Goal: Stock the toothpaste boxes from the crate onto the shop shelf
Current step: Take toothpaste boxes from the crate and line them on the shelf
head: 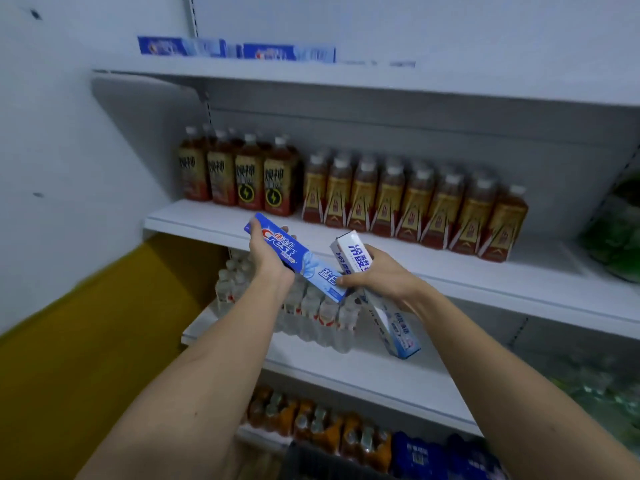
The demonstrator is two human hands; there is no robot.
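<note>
Because the toothpaste boxes already stocked (289,53) sit on the top shelf (381,83), we hold our 2 boxes raised in front of the drinks shelf (214,221), probably ready to lift. From the head view, our left hand (268,259) grasps the blue Crest box (294,256) underneath, label up, while our right hand (375,277) clasps the white box (377,296) mid-length, steeply tilted; the crate may be the dark shape at the bottom edge, though we cannot tell.

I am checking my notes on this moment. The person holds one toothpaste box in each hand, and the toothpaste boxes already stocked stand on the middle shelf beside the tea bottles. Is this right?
Not quite. The stocked toothpaste boxes stand on the top shelf, above the tea bottles; the head view shows this. The rest holds: the left hand holds the blue box, the right hand the white box.
</note>
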